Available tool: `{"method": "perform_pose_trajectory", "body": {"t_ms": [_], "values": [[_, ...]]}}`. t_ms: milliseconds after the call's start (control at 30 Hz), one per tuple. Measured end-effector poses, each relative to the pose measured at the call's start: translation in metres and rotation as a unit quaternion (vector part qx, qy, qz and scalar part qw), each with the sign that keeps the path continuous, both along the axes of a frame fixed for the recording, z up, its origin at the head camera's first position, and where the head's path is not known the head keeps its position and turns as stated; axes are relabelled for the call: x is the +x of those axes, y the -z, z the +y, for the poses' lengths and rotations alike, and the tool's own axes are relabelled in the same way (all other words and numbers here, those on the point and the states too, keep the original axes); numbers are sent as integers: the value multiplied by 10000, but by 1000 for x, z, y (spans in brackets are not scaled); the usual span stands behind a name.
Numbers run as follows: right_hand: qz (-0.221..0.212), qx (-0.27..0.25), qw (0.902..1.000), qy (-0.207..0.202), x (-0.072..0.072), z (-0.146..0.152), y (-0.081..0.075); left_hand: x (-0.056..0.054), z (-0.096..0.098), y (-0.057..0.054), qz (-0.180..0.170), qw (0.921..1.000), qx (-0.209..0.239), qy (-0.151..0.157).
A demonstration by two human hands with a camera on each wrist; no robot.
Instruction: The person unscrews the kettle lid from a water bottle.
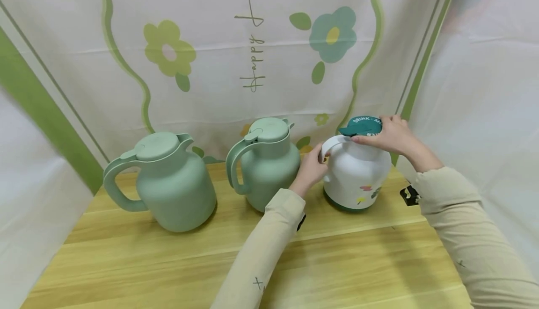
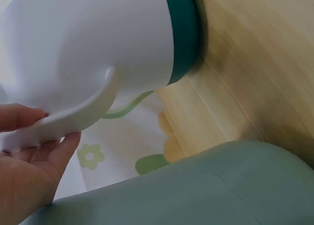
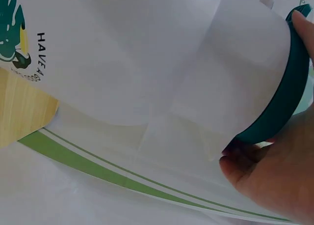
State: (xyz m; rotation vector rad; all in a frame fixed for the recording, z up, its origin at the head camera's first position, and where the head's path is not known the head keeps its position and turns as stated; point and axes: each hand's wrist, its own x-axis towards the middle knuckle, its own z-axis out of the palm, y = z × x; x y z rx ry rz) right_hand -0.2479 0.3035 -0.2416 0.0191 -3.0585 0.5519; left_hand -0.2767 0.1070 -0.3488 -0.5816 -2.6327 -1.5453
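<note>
A white jug with a dark green base and small printed flowers stands upright at the right of the wooden table. My left hand grips its white handle, fingers wrapped around it and the thumb on the opposite side. On top of the jug is a dark green lid with white lettering. My right hand grips the lid by its rim, thumb at the near side and fingers around the far side. In the right wrist view the lid's edge lies between thumb and fingers.
Two sage green jugs stand to the left: a middle one close beside my left hand, and a wider one farther left. Behind the table hangs a flowered white curtain. A small black object lies near the right edge.
</note>
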Motion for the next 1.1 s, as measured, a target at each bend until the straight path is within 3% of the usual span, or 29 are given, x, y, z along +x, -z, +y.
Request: {"method": "perform_pose_trajectory", "body": {"t_ms": [367,900,1100], "values": [[218,-49,9990,-398,-13,13,5,-4,0,-2,-239,9993,156,221],[9,-142,9978,-641,-17,17,3,-1,1,-2,-340,9991,217,116],[-216,-249,9962,-801,-17,21,0,-1,3,-2,-49,9999,-95,-29]]}}
